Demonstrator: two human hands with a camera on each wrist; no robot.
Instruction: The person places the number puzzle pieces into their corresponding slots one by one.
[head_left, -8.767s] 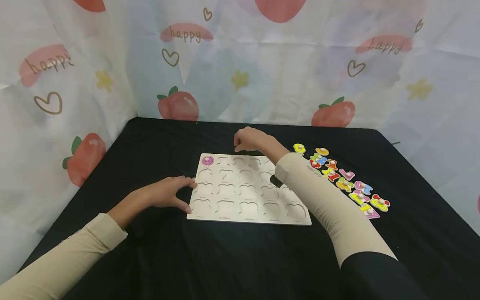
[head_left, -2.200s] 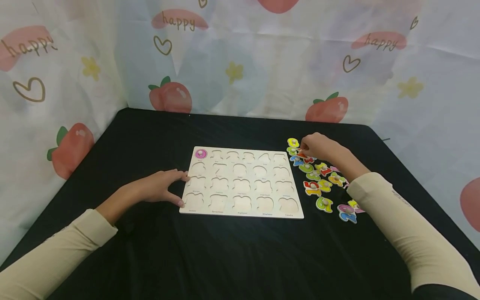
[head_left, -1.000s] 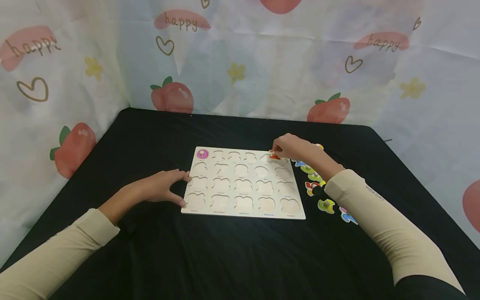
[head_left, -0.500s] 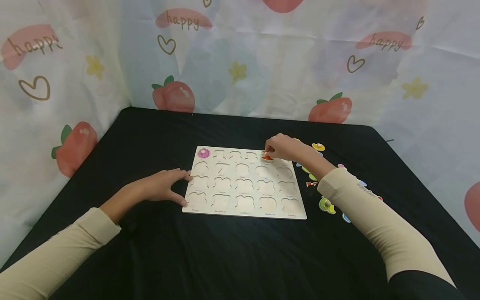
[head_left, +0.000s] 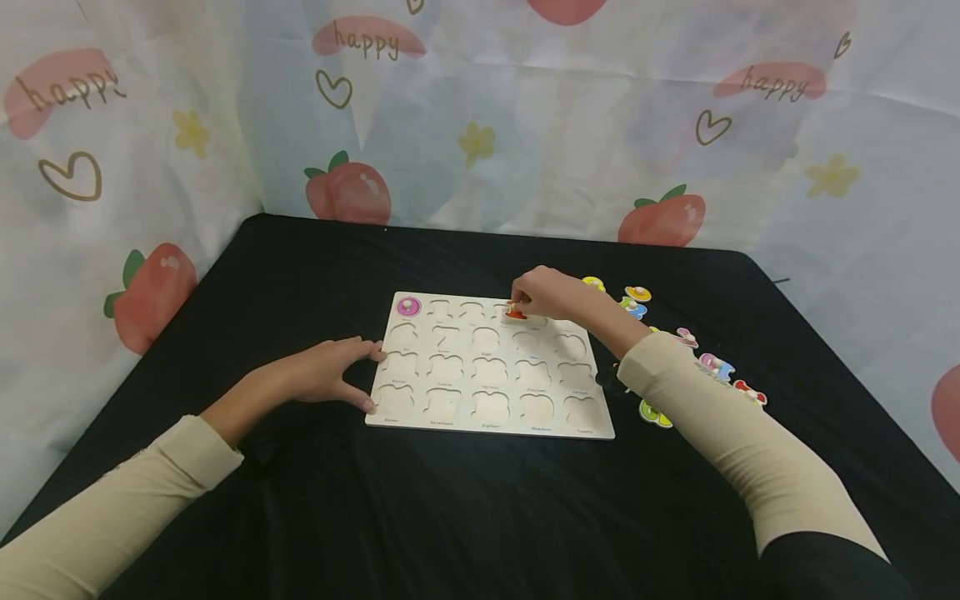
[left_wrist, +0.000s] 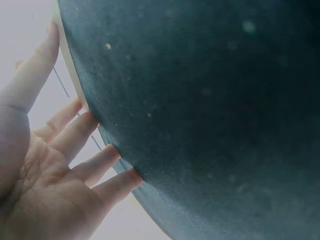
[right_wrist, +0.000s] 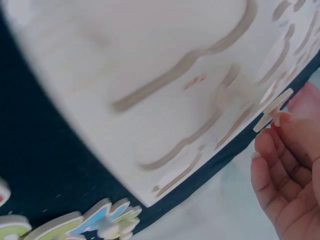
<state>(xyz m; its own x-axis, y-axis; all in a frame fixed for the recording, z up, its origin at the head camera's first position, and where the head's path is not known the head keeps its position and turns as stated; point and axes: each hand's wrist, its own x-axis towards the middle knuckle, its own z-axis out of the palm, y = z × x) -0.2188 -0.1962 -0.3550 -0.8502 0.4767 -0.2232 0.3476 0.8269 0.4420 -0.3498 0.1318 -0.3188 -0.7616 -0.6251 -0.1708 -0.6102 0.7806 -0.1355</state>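
Note:
A pale wooden puzzle board [head_left: 462, 358] with rows of number-shaped recesses lies on the black cloth. One round purple piece [head_left: 408, 307] sits in its far left recess. Resting along the board's left edge, my left hand [head_left: 326, 372] has its thumb and fingers spread, fingertips at the edge in the left wrist view too. My right hand [head_left: 552, 294] pinches a small orange-red puzzle piece [head_left: 516, 314] over the top row, near the middle. In the right wrist view that piece [right_wrist: 272, 110] is seen edge-on, between thumb and fingers, so its number is hidden.
Right of the board lie loose, colourful knobbed pieces, among them a yellow one [head_left: 637, 294], a pink-and-blue one [head_left: 716, 367] and a green one [head_left: 654, 414]. My right forearm covers several others. A printed curtain [head_left: 555, 167] rises behind the table.
My right hand reached the loose pieces on the right, took the orange-red piece and carried it left across the top row. The loose pieces got shifted about earlier. My left hand stays at the edge.

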